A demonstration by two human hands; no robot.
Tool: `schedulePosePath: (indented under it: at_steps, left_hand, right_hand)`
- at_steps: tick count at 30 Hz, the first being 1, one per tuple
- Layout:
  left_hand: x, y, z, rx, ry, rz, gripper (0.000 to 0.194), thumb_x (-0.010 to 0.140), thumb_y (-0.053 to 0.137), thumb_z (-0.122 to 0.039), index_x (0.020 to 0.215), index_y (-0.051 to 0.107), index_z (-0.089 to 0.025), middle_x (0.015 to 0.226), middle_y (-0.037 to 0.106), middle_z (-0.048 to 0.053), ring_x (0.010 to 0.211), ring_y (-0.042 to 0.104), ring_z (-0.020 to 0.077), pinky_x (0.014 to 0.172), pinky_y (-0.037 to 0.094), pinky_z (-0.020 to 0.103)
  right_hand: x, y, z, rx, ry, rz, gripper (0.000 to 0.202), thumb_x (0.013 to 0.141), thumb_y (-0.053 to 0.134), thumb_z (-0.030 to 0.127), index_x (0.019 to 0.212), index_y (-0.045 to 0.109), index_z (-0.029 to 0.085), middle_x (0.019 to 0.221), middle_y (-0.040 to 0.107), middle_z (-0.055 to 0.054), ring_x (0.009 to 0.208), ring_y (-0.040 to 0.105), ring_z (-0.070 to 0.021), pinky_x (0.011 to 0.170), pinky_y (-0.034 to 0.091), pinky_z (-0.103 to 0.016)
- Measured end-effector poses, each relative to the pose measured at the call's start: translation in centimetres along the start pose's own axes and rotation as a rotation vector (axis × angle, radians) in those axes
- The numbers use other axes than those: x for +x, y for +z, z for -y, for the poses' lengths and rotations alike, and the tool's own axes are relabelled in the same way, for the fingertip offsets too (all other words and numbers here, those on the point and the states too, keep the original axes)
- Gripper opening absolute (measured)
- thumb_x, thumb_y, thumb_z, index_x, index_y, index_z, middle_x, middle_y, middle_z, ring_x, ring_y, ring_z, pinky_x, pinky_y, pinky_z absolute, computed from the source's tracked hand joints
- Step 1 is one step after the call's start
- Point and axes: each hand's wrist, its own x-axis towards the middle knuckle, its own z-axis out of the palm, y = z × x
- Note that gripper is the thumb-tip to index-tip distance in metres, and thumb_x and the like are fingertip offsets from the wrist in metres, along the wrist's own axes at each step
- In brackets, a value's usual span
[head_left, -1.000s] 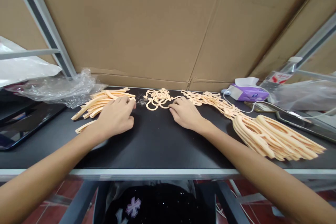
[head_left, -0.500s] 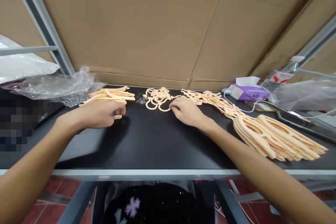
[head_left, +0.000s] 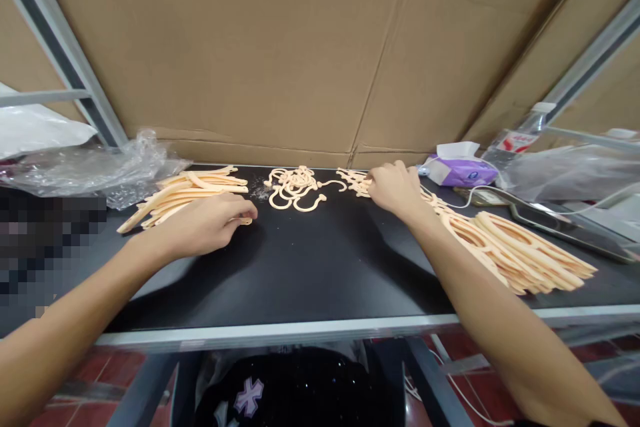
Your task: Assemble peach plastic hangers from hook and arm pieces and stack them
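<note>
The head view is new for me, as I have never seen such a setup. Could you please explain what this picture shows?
There is no machine here: two bare hands belong to a person, and the picture comes from a camera worn on that person's head, looking forward and down. That is why the forearms enter from below.

On the black tabletop lie a pile of long cream strips at left, a tangle of cream hooks in the middle, and a stack of cream frames at right. Behind that stack are a purple packet and a bottle.

The left hand has its grip on a cream piece. The right hand is at more cream parts; whether it holds one is hidden.
</note>
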Motion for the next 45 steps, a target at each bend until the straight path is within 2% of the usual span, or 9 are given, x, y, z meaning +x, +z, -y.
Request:
schedulePosePath:
  at_steps: [3, 6, 18, 24, 27, 30, 33, 37, 45]
  left_hand:
    - [0.2, 0.4, -0.2, -0.024, 0.003, -0.05, 0.031, 0.094, 0.037, -0.028, 0.103, 0.066, -0.021, 0.105, 0.07, 0.006, 0.095, 0.064, 0.0227, 0.084, 0.048, 0.034]
    - [0.3, 0.6, -0.4, -0.038, 0.018, -0.075, 0.031, 0.094, 0.037, -0.028, 0.104, 0.066, -0.021, 0.106, 0.07, 0.007, 0.097, 0.064, 0.0237, 0.086, 0.048, 0.036]
    - [0.0, -0.2, -0.1, 0.063, -0.02, -0.076, 0.036, 0.078, 0.048, -0.019, 0.105, 0.071, -0.02, 0.105, 0.073, 0.006, 0.094, 0.067, 0.0261, 0.085, 0.049, 0.037]
    - [0.1, 0.2, 0.0, -0.005, -0.029, -0.039, 0.029, 0.086, 0.047, -0.025, 0.101, 0.072, -0.021, 0.103, 0.073, 0.006, 0.092, 0.067, 0.0241, 0.081, 0.05, 0.034]
    - [0.3, 0.5, -0.2, -0.058, 0.001, -0.052, 0.03, 0.092, 0.045, -0.03, 0.1, 0.072, -0.022, 0.103, 0.073, 0.005, 0.093, 0.066, 0.023, 0.084, 0.049, 0.034]
    - [0.4, 1.1, -0.6, -0.08, 0.061, -0.08, 0.031, 0.096, 0.044, -0.032, 0.104, 0.072, -0.023, 0.106, 0.073, 0.005, 0.097, 0.066, 0.0223, 0.089, 0.049, 0.035]
    - [0.5, 1.6, -0.9, -0.114, 0.106, -0.104, 0.032, 0.099, 0.043, -0.033, 0.108, 0.072, -0.024, 0.109, 0.072, 0.005, 0.098, 0.065, 0.0213, 0.09, 0.048, 0.035]
    - [0.6, 2.2, -1.4, -0.157, 0.153, -0.11, 0.033, 0.101, 0.043, -0.036, 0.111, 0.071, -0.023, 0.108, 0.07, 0.006, 0.098, 0.064, 0.02, 0.088, 0.049, 0.033]
    - [0.7, 2.4, -2.1, -0.139, 0.178, -0.14, 0.031, 0.101, 0.045, -0.037, 0.108, 0.071, -0.021, 0.104, 0.071, 0.006, 0.096, 0.064, 0.0198, 0.086, 0.049, 0.032]
  right_hand:
    - [0.1, 0.5, 0.0, -0.021, -0.008, 0.095, 0.038, 0.087, 0.044, 0.014, 0.111, 0.074, 0.019, 0.115, 0.071, -0.015, 0.112, 0.056, -0.0328, 0.089, 0.037, -0.044]
    - [0.1, 0.6, 0.2, -0.003, -0.044, 0.121, 0.037, 0.085, 0.047, 0.014, 0.11, 0.075, 0.021, 0.115, 0.071, -0.013, 0.111, 0.057, -0.0312, 0.088, 0.037, -0.042]
    - [0.0, 1.3, 1.0, -0.061, -0.126, 0.075, 0.029, 0.085, 0.05, 0.013, 0.097, 0.077, 0.018, 0.109, 0.071, -0.016, 0.109, 0.055, -0.0309, 0.09, 0.036, -0.043]
    - [0.2, 1.4, 1.1, 0.045, -0.181, 0.009, 0.032, 0.086, 0.048, 0.011, 0.098, 0.077, 0.016, 0.108, 0.072, -0.016, 0.107, 0.056, -0.0326, 0.09, 0.038, -0.045]
    - [0.2, 1.9, 1.9, 0.226, -0.297, -0.005, 0.032, 0.09, 0.047, 0.013, 0.101, 0.077, 0.017, 0.107, 0.073, -0.014, 0.106, 0.057, -0.0296, 0.092, 0.04, -0.044]
    - [-0.3, 2.4, 3.6, 0.44, -0.527, -0.028, 0.03, 0.095, 0.048, 0.021, 0.109, 0.075, 0.018, 0.108, 0.072, -0.011, 0.105, 0.058, -0.0244, 0.097, 0.041, -0.04]
    - [-1.0, 2.5, 5.2, 0.502, -0.643, -0.07, 0.03, 0.097, 0.049, 0.027, 0.114, 0.073, 0.019, 0.113, 0.069, -0.011, 0.107, 0.056, -0.0245, 0.098, 0.041, -0.041]
    - [-1.4, 2.3, 5.6, 0.432, -0.643, -0.047, 0.031, 0.097, 0.047, 0.022, 0.113, 0.073, 0.017, 0.11, 0.069, -0.011, 0.107, 0.055, -0.0251, 0.098, 0.04, -0.042]
    - [-1.1, 2.0, 4.5, 0.285, -0.508, 0.003, 0.041, 0.088, 0.043, 0.007, 0.115, 0.072, 0.015, 0.115, 0.067, -0.013, 0.11, 0.053, -0.0271, 0.098, 0.038, -0.04]
